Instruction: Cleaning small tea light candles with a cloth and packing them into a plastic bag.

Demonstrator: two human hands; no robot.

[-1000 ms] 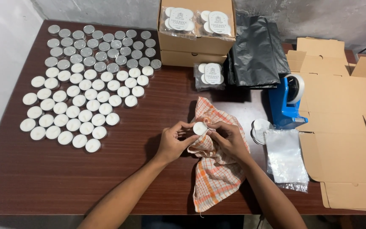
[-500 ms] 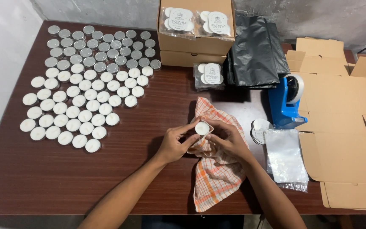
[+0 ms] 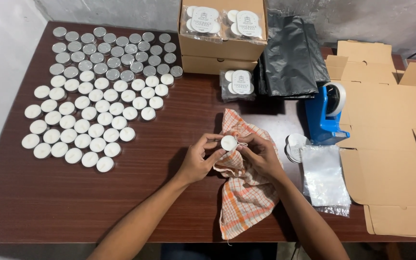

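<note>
Both hands meet over the middle of a dark wooden table (image 3: 121, 202). My left hand (image 3: 199, 160) pinches a small round white tealight candle (image 3: 228, 142) by its rim. My right hand (image 3: 262, 155) grips the same candle from the other side, together with a fold of an orange-and-white checked cloth (image 3: 244, 192) that lies under both hands and trails toward the table's front edge. Several rows of white tealights (image 3: 85, 120) cover the table's left half, those at the back in silver cups (image 3: 109, 50).
A cardboard box (image 3: 222, 41) with packed candle sets stands at the back, one pack (image 3: 238, 84) in front of it. Black plastic bags (image 3: 292, 55), a blue tape dispenser (image 3: 328, 113), clear plastic bags (image 3: 323, 175), round labels (image 3: 295, 144) and flattened cardboard (image 3: 391, 144) lie to the right.
My hands have barely shifted; the fingers have turned the candle slightly against the cloth. Nothing else on the table has moved.
</note>
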